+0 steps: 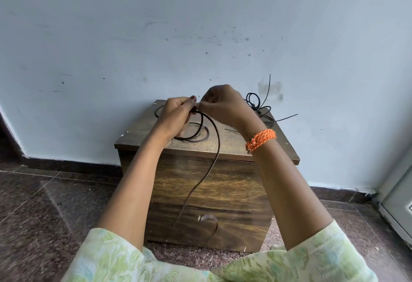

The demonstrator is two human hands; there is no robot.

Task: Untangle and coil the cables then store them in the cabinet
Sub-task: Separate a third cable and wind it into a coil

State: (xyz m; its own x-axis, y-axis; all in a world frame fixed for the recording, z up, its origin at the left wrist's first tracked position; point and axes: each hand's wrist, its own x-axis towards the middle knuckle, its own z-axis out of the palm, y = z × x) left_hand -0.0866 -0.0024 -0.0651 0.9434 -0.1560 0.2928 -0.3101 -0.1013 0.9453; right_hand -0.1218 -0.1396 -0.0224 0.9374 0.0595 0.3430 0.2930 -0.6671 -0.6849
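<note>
A small wooden cabinet (223,145) stands against the wall. My left hand (176,114) holds loops of a dark brown cable (214,147) above the cabinet top; the cable's free length hangs down over the cabinet front. My right hand (223,105) pinches the same cable right beside the left fingers. Part of the coil rests on the top under my left hand. A black cable (258,107), knotted in loose loops with ends sticking up and out, lies at the back right corner of the top.
The cabinet front has a clear round knob (206,218) low down. A pale blue wall is right behind it. Dark speckled floor tiles (55,203) surround it. A white door frame (396,210) stands at the right edge.
</note>
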